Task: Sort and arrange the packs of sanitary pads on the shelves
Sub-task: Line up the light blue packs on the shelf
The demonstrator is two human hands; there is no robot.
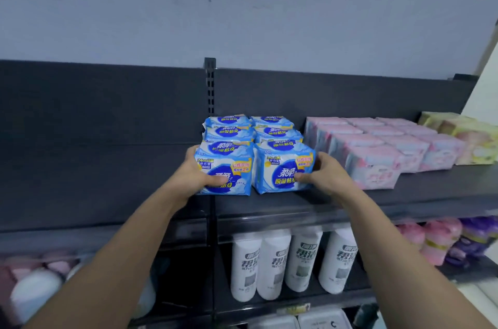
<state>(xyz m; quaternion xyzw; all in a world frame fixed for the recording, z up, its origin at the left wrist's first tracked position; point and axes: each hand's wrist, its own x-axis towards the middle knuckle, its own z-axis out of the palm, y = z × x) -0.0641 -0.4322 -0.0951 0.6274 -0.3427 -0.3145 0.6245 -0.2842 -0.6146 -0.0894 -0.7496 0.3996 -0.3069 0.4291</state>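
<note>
- Top shelf [94, 180] lies bare left of the blue packs [229, 134].
- Pink packs [377, 161] stand just right of them, a narrow gap between.
- Back panel [350, 96] closes the rear.

Pad packs [229, 129] stand on the shelf [269, 202], bottles [275, 261] beneath.

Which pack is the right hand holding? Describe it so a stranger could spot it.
Look at the top dark shelf: a block of blue packs stands left of the pink packs. Take the front pack of the block's right column. It is the only front-row blue pack beside the pink ones, and the right hand grips its right edge.
</note>
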